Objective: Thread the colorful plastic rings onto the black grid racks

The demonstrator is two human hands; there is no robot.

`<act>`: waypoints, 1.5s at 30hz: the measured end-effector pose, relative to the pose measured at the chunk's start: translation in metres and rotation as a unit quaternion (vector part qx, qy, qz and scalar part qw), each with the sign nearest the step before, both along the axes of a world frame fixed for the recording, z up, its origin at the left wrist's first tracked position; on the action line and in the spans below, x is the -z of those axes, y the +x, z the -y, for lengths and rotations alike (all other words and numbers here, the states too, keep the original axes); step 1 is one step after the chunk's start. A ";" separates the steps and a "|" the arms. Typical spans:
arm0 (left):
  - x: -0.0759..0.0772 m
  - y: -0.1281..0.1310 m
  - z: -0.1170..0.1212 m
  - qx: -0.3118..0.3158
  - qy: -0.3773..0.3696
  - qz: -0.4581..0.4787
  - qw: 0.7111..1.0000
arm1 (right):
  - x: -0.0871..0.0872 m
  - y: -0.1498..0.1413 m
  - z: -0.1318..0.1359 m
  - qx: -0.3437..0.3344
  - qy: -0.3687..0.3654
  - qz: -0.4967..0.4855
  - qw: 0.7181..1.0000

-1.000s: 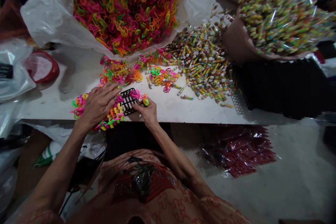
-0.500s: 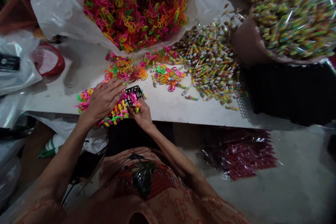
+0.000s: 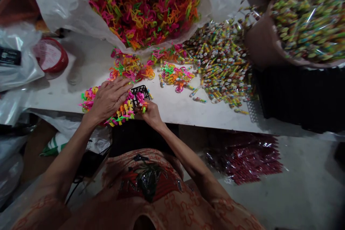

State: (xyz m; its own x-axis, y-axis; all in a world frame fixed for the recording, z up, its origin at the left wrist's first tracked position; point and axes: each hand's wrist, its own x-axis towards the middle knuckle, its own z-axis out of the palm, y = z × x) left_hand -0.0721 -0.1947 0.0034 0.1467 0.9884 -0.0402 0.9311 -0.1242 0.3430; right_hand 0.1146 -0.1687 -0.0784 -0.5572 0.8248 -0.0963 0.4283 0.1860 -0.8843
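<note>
My left hand (image 3: 111, 97) lies flat, fingers stretched out, over rows of small bright plastic pieces (image 3: 124, 109) in pink, yellow, orange and green. These rows appear to sit on a black grid tray (image 3: 140, 91), whose right end shows bare lattice between my hands. At that end, my right hand (image 3: 152, 113) has its fingers pinched together on a small plastic piece (image 3: 144, 107), orange and green; its exact shape is too small to make out. A pink piece (image 3: 140, 97) stands on the lattice just above those fingers.
Loose plastic pieces (image 3: 129, 66) lie behind the tray, below a big white bag (image 3: 61, 3) full of them. Rightward is a heap of small printed tubes (image 3: 221, 64), then a tub (image 3: 260, 43) of wrapped ones and black grid trays (image 3: 302, 97). A red-rimmed basket (image 3: 64, 61) stands left.
The camera view has shifted slightly, so the table appears a little further right and up. My right hand has moved slightly right at the tray; my left hand keeps its place over the rows.
</note>
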 end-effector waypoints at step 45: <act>-0.013 0.120 0.018 0.050 0.196 0.088 0.975 | -0.008 0.124 -0.045 0.185 -0.051 0.026 0.981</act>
State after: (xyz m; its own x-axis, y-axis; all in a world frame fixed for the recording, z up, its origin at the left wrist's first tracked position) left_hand 0.0475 -0.2131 0.0166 0.2126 0.9030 0.3733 0.8385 -0.3647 0.4049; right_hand 0.2383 -0.1233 -0.0701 -0.2133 0.9542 -0.2100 0.4947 -0.0798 -0.8654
